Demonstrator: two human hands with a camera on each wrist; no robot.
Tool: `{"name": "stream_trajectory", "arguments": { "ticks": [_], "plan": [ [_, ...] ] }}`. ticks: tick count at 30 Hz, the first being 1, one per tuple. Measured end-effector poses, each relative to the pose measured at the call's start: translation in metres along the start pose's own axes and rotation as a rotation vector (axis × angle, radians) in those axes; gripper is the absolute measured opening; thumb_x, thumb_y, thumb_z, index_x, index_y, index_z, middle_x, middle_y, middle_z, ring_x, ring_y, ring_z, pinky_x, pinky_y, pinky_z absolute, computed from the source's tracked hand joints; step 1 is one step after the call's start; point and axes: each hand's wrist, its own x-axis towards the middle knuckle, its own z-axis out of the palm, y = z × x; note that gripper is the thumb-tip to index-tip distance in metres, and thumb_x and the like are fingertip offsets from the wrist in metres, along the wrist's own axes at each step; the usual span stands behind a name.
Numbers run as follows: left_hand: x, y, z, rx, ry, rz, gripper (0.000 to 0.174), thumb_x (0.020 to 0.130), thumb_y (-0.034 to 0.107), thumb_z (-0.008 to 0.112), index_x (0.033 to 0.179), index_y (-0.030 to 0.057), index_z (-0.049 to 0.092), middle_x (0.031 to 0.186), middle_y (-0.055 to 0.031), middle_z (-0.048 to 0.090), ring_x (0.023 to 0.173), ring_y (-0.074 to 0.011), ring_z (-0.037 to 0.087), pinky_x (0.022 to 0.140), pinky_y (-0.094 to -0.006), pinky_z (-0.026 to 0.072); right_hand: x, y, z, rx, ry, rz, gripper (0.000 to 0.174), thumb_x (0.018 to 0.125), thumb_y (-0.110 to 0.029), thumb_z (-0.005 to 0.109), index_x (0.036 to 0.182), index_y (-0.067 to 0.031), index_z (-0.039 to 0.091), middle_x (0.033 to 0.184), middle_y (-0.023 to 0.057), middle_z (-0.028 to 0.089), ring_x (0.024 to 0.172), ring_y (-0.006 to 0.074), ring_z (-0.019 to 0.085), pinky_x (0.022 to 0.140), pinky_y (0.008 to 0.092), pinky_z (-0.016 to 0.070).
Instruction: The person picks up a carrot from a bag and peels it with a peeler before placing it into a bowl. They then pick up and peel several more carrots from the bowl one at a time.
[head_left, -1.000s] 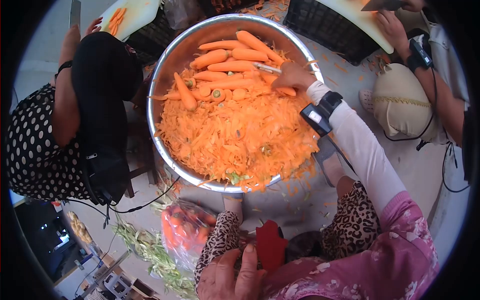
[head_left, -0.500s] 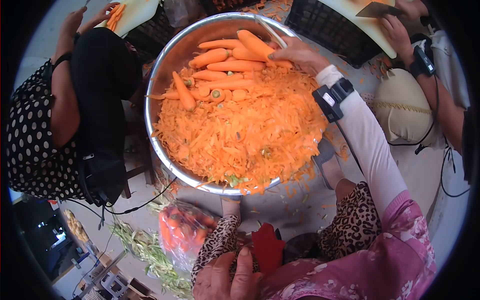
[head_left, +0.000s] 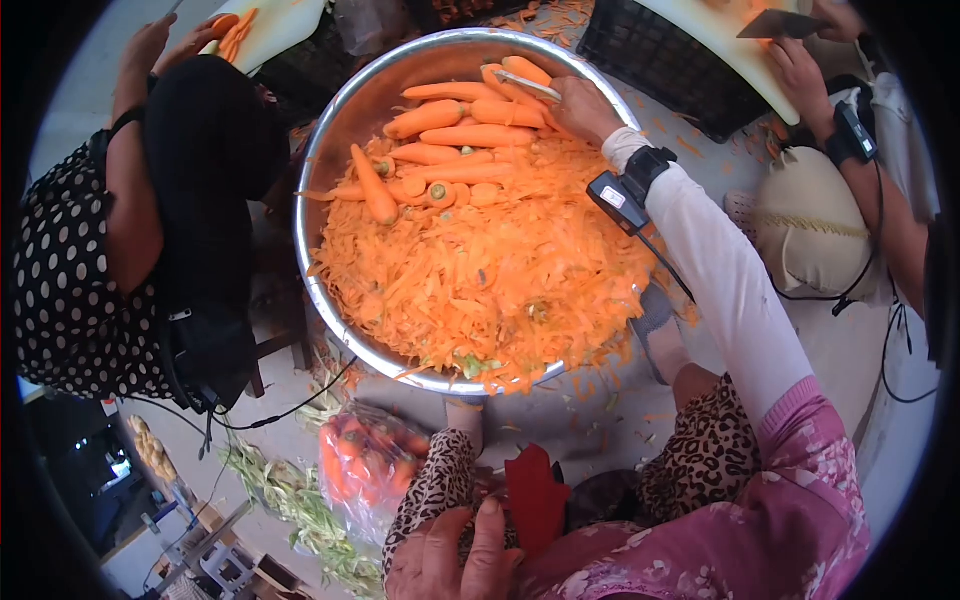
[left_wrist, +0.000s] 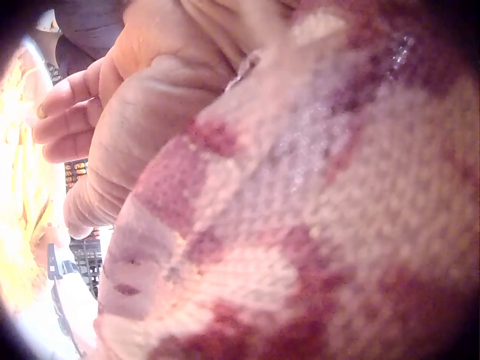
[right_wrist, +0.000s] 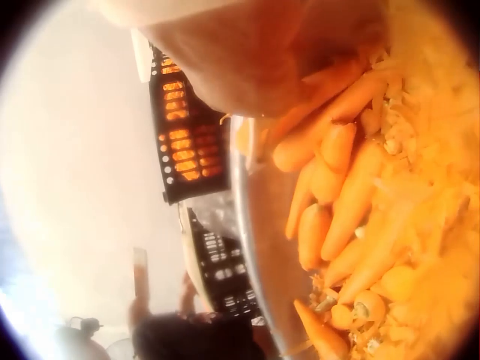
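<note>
A wide metal basin holds a heap of carrot shavings, with several whole carrots lying on the far side. My right hand is over the carrots near the far right rim, gripping a slim, pale peeler that points left across them. In the right wrist view the hand is a blur at the top, above the carrots. My left hand rests by my lap, fingers loose and holding nothing; the left wrist view shows its relaxed fingers beside a floral sleeve.
A plastic bag of carrots lies on the floor before the basin, beside green leafy scraps. Two other people sit left and right at cutting boards, the right one with a cleaver. Black crates stand behind.
My right hand moved up to the far right rim with the peeler, then slightly left and down over the carrots. A carrot near it has shifted. The left hand stays by my lap.
</note>
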Motion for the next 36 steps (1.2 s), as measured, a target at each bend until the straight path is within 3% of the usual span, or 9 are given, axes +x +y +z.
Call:
{"name": "stream_trajectory", "arguments": {
  "ticks": [7, 12, 14, 16, 20, 22, 27, 33, 36],
  "plan": [
    [-0.006, -0.002, -0.002, -0.015, -0.006, -0.027, 0.061, 0.074, 0.008, 0.07, 0.131, 0.0021, 0.048, 0.109, -0.0175, 0.056, 0.091, -0.0345, 0.057, 0.08, -0.043, 0.0472, -0.008, -0.05, 0.003, 0.269, -0.206, -0.059, 0.031, 0.075, -0.022, 0.07, 0.093, 0.0028, 0.067, 0.079, 0.0234, 0.066, 0.071, 0.0329, 0.065, 0.068, 0.0381, 0.0502],
    [-0.008, -0.007, -0.005, -0.022, -0.018, -0.039, 0.063, 0.074, 0.01, 0.071, 0.132, 0.0028, 0.047, 0.109, -0.0172, 0.055, 0.093, -0.0348, 0.056, 0.082, -0.0435, 0.0463, -0.007, -0.104, 0.023, 0.431, -0.458, -0.052, 0.027, 0.074, -0.022, 0.069, 0.092, -0.0014, 0.067, 0.077, 0.0183, 0.066, 0.071, 0.0286, 0.065, 0.068, 0.0368, 0.0501],
    [-0.009, -0.01, -0.006, -0.017, -0.033, -0.049, 0.064, 0.074, 0.01, 0.071, 0.132, 0.003, 0.047, 0.11, -0.0172, 0.055, 0.093, -0.035, 0.056, 0.082, -0.0433, 0.0463, -0.004, -0.128, 0.034, 0.369, -0.426, -0.265, 0.024, 0.074, -0.021, 0.066, 0.091, -0.0045, 0.068, 0.078, 0.0168, 0.066, 0.074, 0.0288, 0.065, 0.069, 0.0378, 0.0499],
    [-0.009, -0.015, -0.008, -0.007, -0.003, -0.034, 0.063, 0.074, 0.011, 0.071, 0.132, 0.003, 0.047, 0.111, -0.0177, 0.056, 0.093, -0.035, 0.056, 0.081, -0.043, 0.0465, 0.003, -0.151, 0.053, 0.438, -0.455, -0.301, 0.021, 0.078, -0.016, 0.065, 0.096, -0.0049, 0.067, 0.079, 0.0129, 0.066, 0.076, 0.0228, 0.064, 0.07, 0.0345, 0.0487],
    [-0.014, -0.023, -0.013, 0.02, -0.011, -0.04, 0.061, 0.075, 0.012, 0.071, 0.13, 0.0025, 0.048, 0.112, -0.0183, 0.056, 0.094, -0.035, 0.057, 0.081, -0.043, 0.0467, 0.014, -0.185, 0.101, 0.37, -0.39, -0.354, 0.022, 0.072, -0.017, 0.062, 0.09, -0.0056, 0.068, 0.085, 0.022, 0.066, 0.084, 0.0364, 0.065, 0.075, 0.0417, 0.0508],
    [-0.015, -0.027, -0.016, -0.01, -0.027, -0.094, 0.057, 0.075, 0.012, 0.07, 0.128, 0.0019, 0.051, 0.111, -0.0187, 0.056, 0.095, -0.0351, 0.057, 0.081, -0.0431, 0.0468, 0.012, -0.199, 0.117, 0.221, -0.363, -0.365, 0.024, 0.071, -0.017, 0.063, 0.092, -0.0044, 0.068, 0.087, 0.0218, 0.067, 0.086, 0.0346, 0.065, 0.077, 0.0411, 0.0517],
    [-0.015, -0.034, -0.02, -0.003, -0.027, -0.144, 0.055, 0.074, 0.011, 0.071, 0.125, 0.001, 0.053, 0.11, -0.0186, 0.057, 0.095, -0.0358, 0.057, 0.08, -0.0434, 0.0473, 0.02, -0.203, 0.131, 0.131, -0.447, -0.229, 0.03, 0.075, -0.02, 0.061, 0.101, -0.0052, 0.066, 0.101, 0.0156, 0.067, 0.099, 0.0313, 0.063, 0.084, 0.039, 0.0502],
    [-0.012, -0.036, -0.023, -0.025, -0.009, -0.149, 0.056, 0.074, 0.008, 0.07, 0.126, 0.0013, 0.052, 0.11, -0.0183, 0.057, 0.094, -0.0358, 0.057, 0.079, -0.0435, 0.0475, 0.023, -0.198, 0.121, 0.247, -0.462, -0.174, 0.033, 0.074, -0.021, 0.062, 0.103, -0.0059, 0.066, 0.101, 0.0198, 0.066, 0.1, 0.0332, 0.062, 0.087, 0.0397, 0.0476],
    [-0.01, -0.034, -0.024, -0.019, -0.018, -0.148, 0.056, 0.074, 0.008, 0.07, 0.126, 0.0017, 0.052, 0.109, -0.0182, 0.057, 0.094, -0.0356, 0.057, 0.079, -0.0434, 0.0474, 0.031, -0.185, 0.113, 0.428, -0.505, -0.035, 0.032, 0.073, -0.021, 0.062, 0.1, -0.0048, 0.065, 0.098, 0.0209, 0.066, 0.092, 0.0326, 0.065, 0.079, 0.0391, 0.0506]
  ]
}}
